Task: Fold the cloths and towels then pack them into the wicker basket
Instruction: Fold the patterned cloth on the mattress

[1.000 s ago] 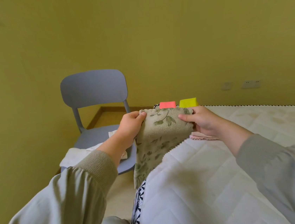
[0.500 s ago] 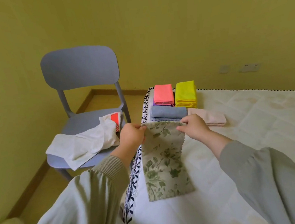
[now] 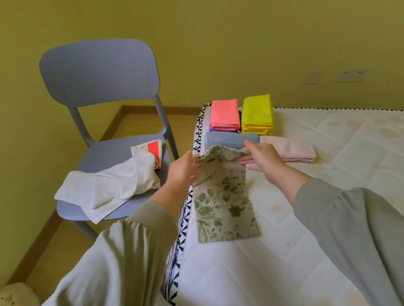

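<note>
Floral cloth laid lengthwise on mattress, near left edge; near end flat, far end lifted. Far left corner pinched by left hand, thumb on top, fingers beneath. Far right corner pinched by right hand, fingers nearly straight, thumb over edge. Folded blue towel seen just beyond lifted edge, pale pink towel beside it on right. Coral-pink cloth and yellow cloth set side by side further back. White towel draped over seat of grey chair, left of mattress.
</note>
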Demonstrator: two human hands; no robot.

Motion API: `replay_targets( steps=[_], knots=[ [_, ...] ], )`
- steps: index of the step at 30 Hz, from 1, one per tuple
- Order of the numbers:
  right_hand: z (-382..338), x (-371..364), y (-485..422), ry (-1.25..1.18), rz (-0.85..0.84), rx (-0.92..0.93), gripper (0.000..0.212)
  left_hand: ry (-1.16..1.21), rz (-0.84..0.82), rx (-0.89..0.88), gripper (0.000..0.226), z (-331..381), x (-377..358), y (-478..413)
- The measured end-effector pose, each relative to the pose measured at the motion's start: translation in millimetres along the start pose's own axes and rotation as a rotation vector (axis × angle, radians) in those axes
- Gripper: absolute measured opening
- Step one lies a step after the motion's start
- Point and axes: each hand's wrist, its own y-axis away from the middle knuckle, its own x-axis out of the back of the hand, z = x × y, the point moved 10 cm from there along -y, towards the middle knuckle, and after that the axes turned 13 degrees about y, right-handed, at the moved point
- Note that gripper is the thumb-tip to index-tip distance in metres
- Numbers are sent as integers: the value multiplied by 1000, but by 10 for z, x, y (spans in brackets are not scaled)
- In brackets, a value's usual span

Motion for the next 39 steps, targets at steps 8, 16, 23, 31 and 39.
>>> replay_targets(
  steps=[8, 16, 23, 31, 39],
  knots=[
    [934, -246, 264, 94, -144, -189, 19, -100, 124, 174, 6, -848, 444, 281],
    [1470, -434, 491, 205, -226, -307, 33, -365, 93, 244, 65, -1254, 611, 402],
    [1491, -463, 473, 432, -226, -262, 28, -551, 64, 126, 69, -1229, 626, 370],
    [925, -241, 349, 744, 174, 45, 29, -985, 90, -328, 44, -796, 471, 456],
    [640, -957, 358, 1139, 73, 546, 50, -1477, -168, -530, 54, -939, -36, 246]
  ],
)
